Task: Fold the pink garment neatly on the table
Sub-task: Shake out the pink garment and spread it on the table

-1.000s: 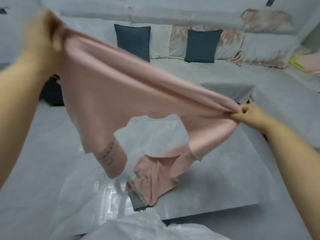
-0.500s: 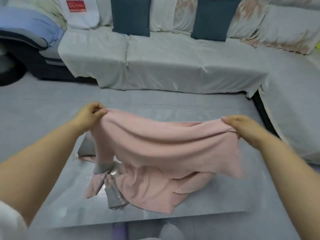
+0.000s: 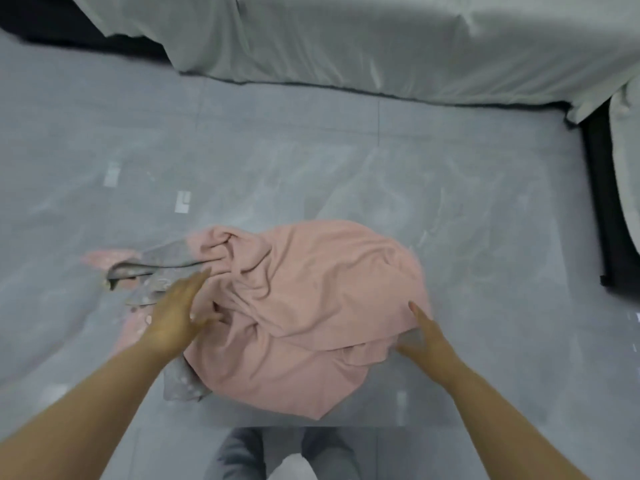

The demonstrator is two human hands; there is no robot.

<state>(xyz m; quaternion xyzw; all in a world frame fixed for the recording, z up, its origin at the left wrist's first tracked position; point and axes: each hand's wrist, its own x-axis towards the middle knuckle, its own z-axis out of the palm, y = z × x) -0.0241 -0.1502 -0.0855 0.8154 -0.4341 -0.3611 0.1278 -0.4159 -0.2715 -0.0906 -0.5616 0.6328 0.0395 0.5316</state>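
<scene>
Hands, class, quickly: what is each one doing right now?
Left hand: open, fingers spread on the pink garment, gripping nothing.
Right hand: open at the garment's right edge, holding nothing.

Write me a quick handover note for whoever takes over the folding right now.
Left hand: open, fingers spread, resting on the left side of the pink garment.
Right hand: open, at the garment's right edge, gripping nothing.
Garment: lying on the grey table in a rumpled, rounded heap, grey trim showing at the left.
Done: garment laid down on the table.
Left: spread it flat, smooth the wrinkles, make every fold.
</scene>
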